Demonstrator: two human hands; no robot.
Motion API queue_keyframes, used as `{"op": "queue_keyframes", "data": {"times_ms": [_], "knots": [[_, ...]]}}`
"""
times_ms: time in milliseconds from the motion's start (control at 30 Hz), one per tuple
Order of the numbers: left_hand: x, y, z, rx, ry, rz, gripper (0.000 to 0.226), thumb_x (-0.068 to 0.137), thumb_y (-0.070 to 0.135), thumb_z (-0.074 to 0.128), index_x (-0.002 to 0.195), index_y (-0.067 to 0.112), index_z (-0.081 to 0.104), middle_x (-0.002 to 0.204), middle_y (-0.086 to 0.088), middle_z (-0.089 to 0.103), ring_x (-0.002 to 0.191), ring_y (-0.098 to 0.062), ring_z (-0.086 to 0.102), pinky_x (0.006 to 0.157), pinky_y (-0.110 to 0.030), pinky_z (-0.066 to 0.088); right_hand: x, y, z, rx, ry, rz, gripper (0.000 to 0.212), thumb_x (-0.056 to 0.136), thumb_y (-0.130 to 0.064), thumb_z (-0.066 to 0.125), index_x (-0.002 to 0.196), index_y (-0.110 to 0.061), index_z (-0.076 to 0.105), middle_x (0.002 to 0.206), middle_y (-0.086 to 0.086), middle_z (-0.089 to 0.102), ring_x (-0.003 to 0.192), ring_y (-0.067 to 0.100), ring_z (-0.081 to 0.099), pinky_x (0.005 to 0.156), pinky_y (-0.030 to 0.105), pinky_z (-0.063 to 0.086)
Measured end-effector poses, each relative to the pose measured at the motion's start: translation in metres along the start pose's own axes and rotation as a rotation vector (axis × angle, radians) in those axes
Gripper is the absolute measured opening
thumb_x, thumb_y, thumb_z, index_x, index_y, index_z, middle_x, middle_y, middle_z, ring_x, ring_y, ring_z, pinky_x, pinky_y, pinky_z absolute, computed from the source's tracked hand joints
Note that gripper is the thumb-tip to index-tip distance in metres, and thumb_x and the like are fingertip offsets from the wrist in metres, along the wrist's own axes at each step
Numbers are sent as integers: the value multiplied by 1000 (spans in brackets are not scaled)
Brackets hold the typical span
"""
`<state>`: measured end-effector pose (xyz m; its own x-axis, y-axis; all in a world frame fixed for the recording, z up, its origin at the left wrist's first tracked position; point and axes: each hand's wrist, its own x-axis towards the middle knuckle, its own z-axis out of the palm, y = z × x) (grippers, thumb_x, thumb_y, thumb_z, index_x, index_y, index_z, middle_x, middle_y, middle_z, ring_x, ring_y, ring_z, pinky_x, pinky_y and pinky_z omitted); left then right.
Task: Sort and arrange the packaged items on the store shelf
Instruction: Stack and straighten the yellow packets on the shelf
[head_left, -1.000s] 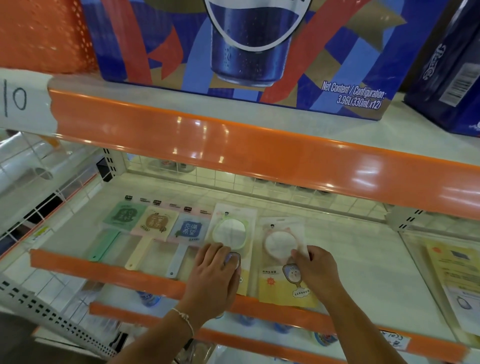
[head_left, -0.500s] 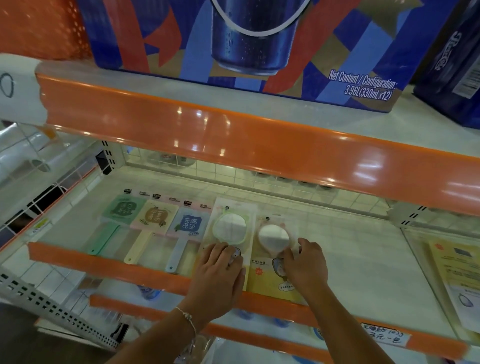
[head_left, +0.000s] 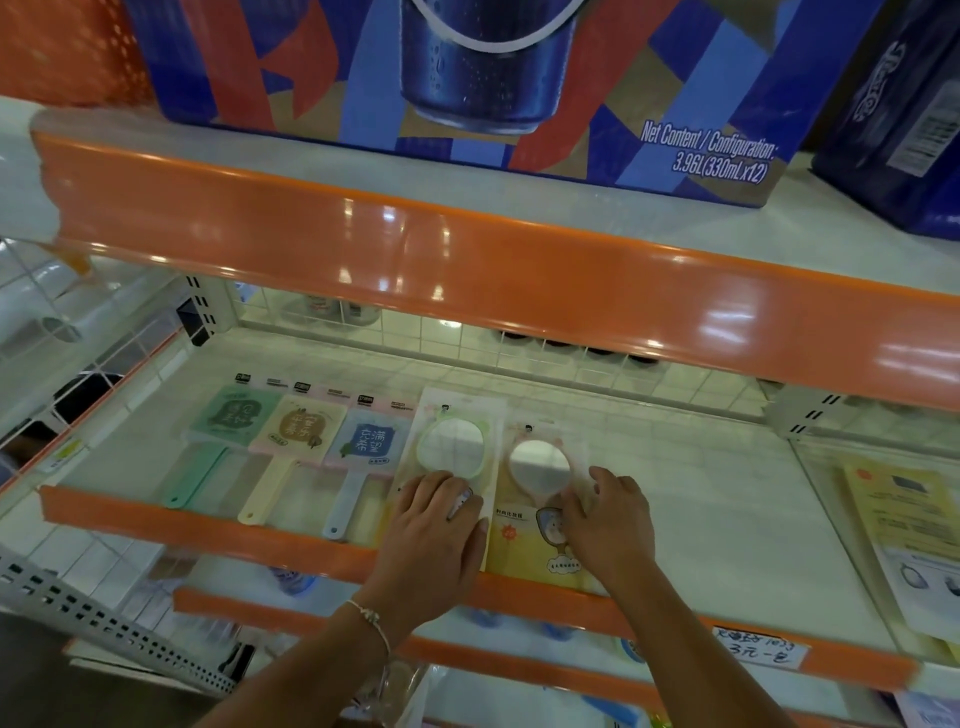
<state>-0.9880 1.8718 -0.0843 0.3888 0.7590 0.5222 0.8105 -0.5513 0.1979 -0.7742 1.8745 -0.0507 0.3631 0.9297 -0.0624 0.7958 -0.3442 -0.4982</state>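
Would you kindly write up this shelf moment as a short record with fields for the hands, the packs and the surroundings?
left hand: left hand lies flat, fingers straight, on the green-rimmed mirror pack
right hand: right hand rests on the pink-rimmed mirror pack, fingers bent at its right edge
row to the left: green fan, beige fan, blue fan, side by side
shelf: white shelf, orange front lip
above: blue drinks carton

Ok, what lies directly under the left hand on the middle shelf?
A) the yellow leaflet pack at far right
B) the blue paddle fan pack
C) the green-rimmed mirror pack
C: the left hand rests flat on the lower part of the green-rimmed mirror pack.
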Motion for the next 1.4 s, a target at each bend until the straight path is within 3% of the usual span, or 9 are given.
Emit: {"op": "queue_keyframes", "data": {"times_ms": [167,267,400,633,833,967,1100,1200,1400], "knots": [[4,5,0,-18,0,-28,28,92,32,48,98,14,69,107,-5,63,106,-27,56,94,-42,43,-14,-5,-9,-101,-6,-146,42,88,-37,62,124,-16,61,124,6,59,116,25,46,96,31,36],[7,13,1,-43,4,-16,30,92,32,46,98,13,69,107,-6,63,106,-27,56,93,-41,42,-15,2,-3,-120,-15,-170,50,77,-56,54,117,-28,63,118,-1,61,112,23,48,88,28,35],[14,29,3,-62,6,-12,29,92,31,46,96,13,68,107,-7,63,106,-28,55,92,-41,42,-17,8,-5,-172,-42,-184,60,72,-70,49,119,-34,60,127,-4,56,120,23,45,96,36,37],[33,67,7,-98,-4,-82,29,91,31,45,97,14,68,108,-5,62,107,-25,55,91,-40,42,-16,22,-12,-105,-95,-184,64,80,-67,54,135,-35,49,145,-4,42,133,23,32,106,39,30],[55,114,13,-128,-12,-83,31,92,31,44,101,12,67,108,-5,61,106,-25,54,91,-40,44,-11,68,-42,62,74,-199,59,86,-60,51,130,-22,59,135,2,56,126,25,44,103,39,38],[81,163,34,-149,-44,-93,36,93,32,42,108,9,66,110,-6,60,107,-25,54,92,-40,44,-2,122,-79,78,154,-154,46,90,-51,58,123,-19,65,129,2,60,123,27,48,101,39,40],[109,230,61,-207,-128,-101,47,92,38,36,112,6,64,113,-10,61,109,-29,54,92,-43,45,12,184,-118,87,217,-73,51,87,-56,50,119,-20,66,123,3,65,119,27,53,102,40,43],[127,278,77,-230,-208,-65,55,92,42,29,122,8,59,122,-9,59,117,-28,50,98,-40,40,18,229,-148,93,261,39,46,88,-47,61,122,-15,65,123,12,63,118,34,53,102,43,43],[146,340,96,-257,-278,45,59,91,44,23,128,10,53,125,-6,55,118,-24,47,100,-37,38,23,302,-191,-47,257,292,67,80,-57,67,133,-20,54,126,15,61,117,36,52,101,40,39]]}}
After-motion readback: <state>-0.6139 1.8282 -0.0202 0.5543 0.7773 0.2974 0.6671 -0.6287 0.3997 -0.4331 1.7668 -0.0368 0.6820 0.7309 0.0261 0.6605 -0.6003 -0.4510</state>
